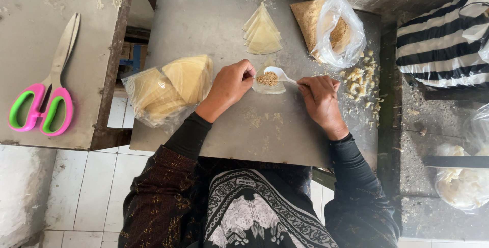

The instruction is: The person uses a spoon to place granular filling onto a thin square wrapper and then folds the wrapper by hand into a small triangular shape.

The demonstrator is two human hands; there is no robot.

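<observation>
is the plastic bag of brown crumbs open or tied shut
Open. The clear bag gapes toward the table, brown crumbs show through its mouth, and no knot is visible. The white spoon already carries some.

Table [204,29]: dull grey sheet metal, scuffed, crumb-dusted. Spoon [281,75]: white glossy plastic. Wrapper [270,86]: thin, pale, slightly translucent dough, matt. Filling bag [341,29]: clear crinkled glossy plastic film, as is the wrapper-stack bag [147,95]. Scissors [43,105]: steel blades, pink-green handles, probably plastic. Sleeves [351,176]: dark knit cloth.
</observation>
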